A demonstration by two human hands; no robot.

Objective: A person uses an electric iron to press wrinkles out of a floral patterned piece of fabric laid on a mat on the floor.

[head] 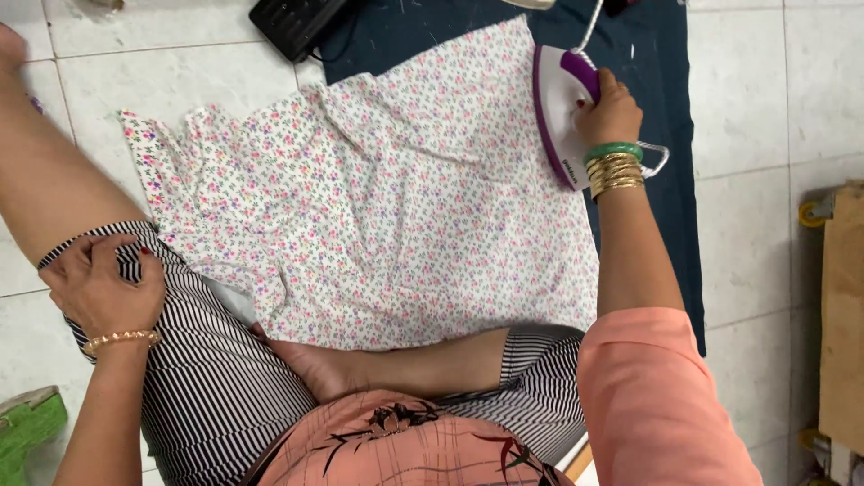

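A white floral cloth lies spread on the tiled floor, its far part over a dark blue cloth. My right hand, with green and gold bangles on the wrist, grips the handle of a purple and white iron that rests on the cloth's right edge. My left hand rests with curled fingers on my striped trouser knee, just left of the cloth's near corner. It holds nothing that I can see.
A black box-like object sits at the far edge of the dark cloth. The iron's white cord runs away upward. A wooden board stands at the right, and a green object lies at the lower left.
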